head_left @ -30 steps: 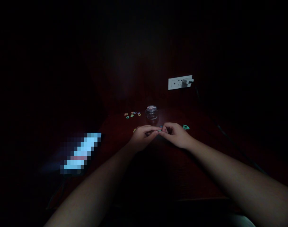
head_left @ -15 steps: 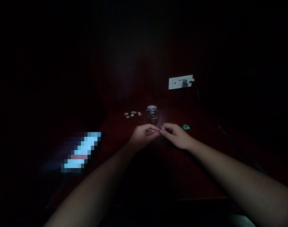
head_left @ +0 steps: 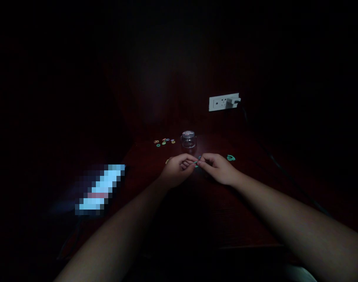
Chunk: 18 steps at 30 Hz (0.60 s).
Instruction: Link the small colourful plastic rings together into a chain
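Observation:
My left hand [head_left: 177, 169] and my right hand [head_left: 216, 167] meet fingertip to fingertip just above the dark red table, both pinched closed. Between them shows a bit of a small green elastic band [head_left: 195, 162], mostly covered by the fingers. A blue band [head_left: 200, 157] peeks out behind my right fingertips, and a yellowish band [head_left: 167, 161] partly shows beside my left hand. To the right of my right hand lies a small cluster of green bands [head_left: 231, 158]. Beyond the hands stands a clear jar [head_left: 188, 140] with a patterned lid on.
Several small coloured bands [head_left: 164, 142] lie left of the jar. A lit, pixelated screen [head_left: 102, 190] is at the left. On the back wall is a white socket panel [head_left: 224, 102] with a plug in it; a dark cable [head_left: 284, 171] runs down the right side.
The green band shows more plainly between my fingertips, and my left thumb has drawn slightly back. The yellowish band beside my left hand is more visible. Everything else stays put.

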Available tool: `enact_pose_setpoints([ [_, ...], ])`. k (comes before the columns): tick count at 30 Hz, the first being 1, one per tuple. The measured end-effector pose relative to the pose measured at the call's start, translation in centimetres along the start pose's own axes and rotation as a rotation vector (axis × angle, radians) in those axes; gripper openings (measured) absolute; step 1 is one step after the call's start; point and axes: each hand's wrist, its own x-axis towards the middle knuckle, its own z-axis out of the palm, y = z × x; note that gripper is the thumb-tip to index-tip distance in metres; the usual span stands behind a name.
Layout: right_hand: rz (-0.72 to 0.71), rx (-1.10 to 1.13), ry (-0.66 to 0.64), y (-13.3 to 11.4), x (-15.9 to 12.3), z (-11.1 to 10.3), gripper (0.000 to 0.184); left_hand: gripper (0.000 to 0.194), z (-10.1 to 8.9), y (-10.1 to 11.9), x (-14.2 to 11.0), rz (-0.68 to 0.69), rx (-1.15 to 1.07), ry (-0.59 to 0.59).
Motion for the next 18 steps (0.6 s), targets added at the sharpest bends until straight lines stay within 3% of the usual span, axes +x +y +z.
enact_pose_setpoints([
  [18,-0.029,0.044,0.010,-0.10,-0.02,0.03,0.020,0.023,0.08,0.31,0.20,-0.044,-0.044,0.029],
])
